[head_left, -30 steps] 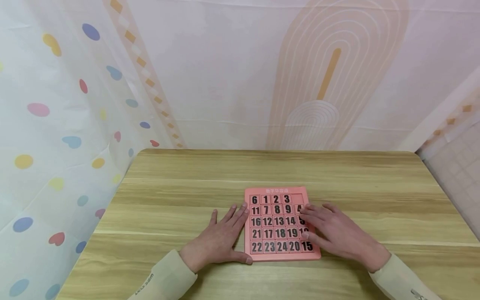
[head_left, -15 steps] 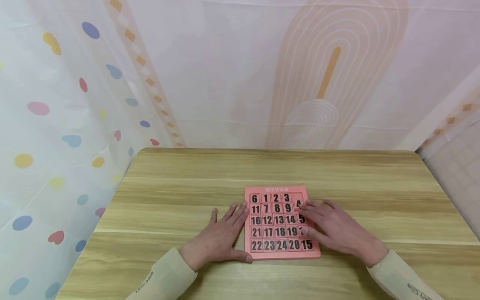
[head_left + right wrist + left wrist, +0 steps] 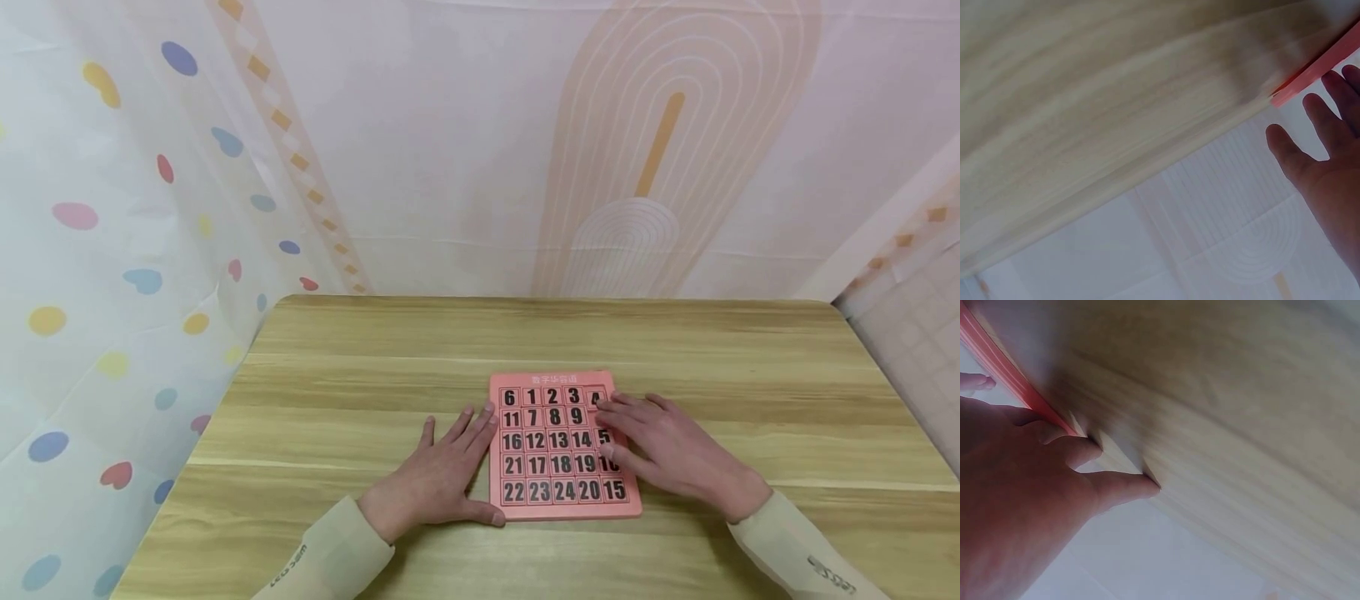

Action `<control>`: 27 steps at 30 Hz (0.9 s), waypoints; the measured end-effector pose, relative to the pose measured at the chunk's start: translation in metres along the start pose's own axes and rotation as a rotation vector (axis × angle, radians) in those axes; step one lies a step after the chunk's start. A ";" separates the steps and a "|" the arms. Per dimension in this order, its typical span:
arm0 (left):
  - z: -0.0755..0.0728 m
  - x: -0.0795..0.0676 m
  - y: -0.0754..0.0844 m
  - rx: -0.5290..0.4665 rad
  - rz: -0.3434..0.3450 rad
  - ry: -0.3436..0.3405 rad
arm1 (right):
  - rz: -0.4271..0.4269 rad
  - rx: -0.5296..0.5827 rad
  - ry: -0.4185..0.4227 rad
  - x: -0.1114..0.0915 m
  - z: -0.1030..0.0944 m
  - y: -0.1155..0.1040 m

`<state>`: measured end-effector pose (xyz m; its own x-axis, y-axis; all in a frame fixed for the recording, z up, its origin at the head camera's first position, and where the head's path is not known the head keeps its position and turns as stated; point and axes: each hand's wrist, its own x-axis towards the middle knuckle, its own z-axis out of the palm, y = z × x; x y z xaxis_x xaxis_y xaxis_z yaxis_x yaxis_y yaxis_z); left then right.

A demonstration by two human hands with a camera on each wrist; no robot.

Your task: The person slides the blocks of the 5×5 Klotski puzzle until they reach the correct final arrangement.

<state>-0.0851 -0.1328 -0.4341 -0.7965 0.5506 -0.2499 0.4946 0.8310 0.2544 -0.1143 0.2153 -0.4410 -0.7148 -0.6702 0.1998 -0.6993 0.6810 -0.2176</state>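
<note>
A pink sliding number puzzle [image 3: 570, 514] lies flat on the table, its numbered tiles set in rows. My left hand [image 3: 441, 483] rests along its left edge, fingers spread and thumb at the lower left corner; the left wrist view shows these fingers beside the pink side wall [image 3: 1009, 370]. From the right side, my right hand [image 3: 671, 454] reaches over the frame. Its fingertips touch the 4 tile [image 3: 595, 397], which sits in the top row at the right. Under that tile is a gap, partly covered by the fingers. The right thumb lies over the right column near the 5 tile [image 3: 604, 436].
The wood-grain table [image 3: 360, 358] extends around the puzzle on every side. Behind it hangs a pale patterned cloth [image 3: 450, 150], and a cloth with coloured dots [image 3: 112, 325] covers the left side.
The 4 tile has slid up from the second row into the top right corner, the right fingers moving up with it. The gap is now below it. My left hand stays in place.
</note>
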 end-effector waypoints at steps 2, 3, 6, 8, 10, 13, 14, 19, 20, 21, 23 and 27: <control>0.000 0.000 0.000 -0.001 0.000 0.000 | 0.003 0.003 0.000 0.001 0.000 0.000; 0.000 0.000 0.000 -0.002 0.001 0.000 | 0.007 0.005 -0.002 0.001 0.000 0.000; 0.000 0.000 0.000 -0.001 0.002 0.000 | 0.023 0.009 -0.016 0.002 0.000 0.001; 0.000 0.000 0.000 -0.001 0.001 -0.001 | 0.034 0.014 -0.025 0.003 0.000 0.000; 0.001 0.000 0.000 0.000 0.001 0.000 | 0.047 0.020 -0.034 0.004 -0.001 0.000; 0.001 0.000 0.000 -0.002 0.001 0.003 | 0.055 0.026 -0.041 0.005 -0.001 -0.001; 0.002 0.000 0.000 -0.003 0.001 0.004 | 0.057 0.028 -0.043 0.005 -0.001 0.000; 0.002 0.000 0.000 -0.004 0.002 0.005 | 0.070 0.030 -0.060 0.005 -0.001 0.000; 0.002 0.000 0.000 -0.004 0.002 0.005 | 0.072 0.030 -0.063 0.006 -0.001 0.000; 0.002 0.000 0.000 -0.005 0.002 0.005 | 0.074 0.030 -0.068 0.006 -0.001 0.000; 0.002 0.000 0.000 -0.007 0.002 0.005 | 0.076 0.030 -0.073 0.007 -0.001 0.000; 0.002 -0.001 0.000 -0.006 0.004 0.006 | 0.067 0.025 -0.066 0.006 -0.002 -0.001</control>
<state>-0.0837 -0.1329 -0.4353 -0.7965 0.5536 -0.2431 0.4959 0.8282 0.2611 -0.1177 0.2111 -0.4381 -0.7573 -0.6417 0.1208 -0.6487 0.7179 -0.2526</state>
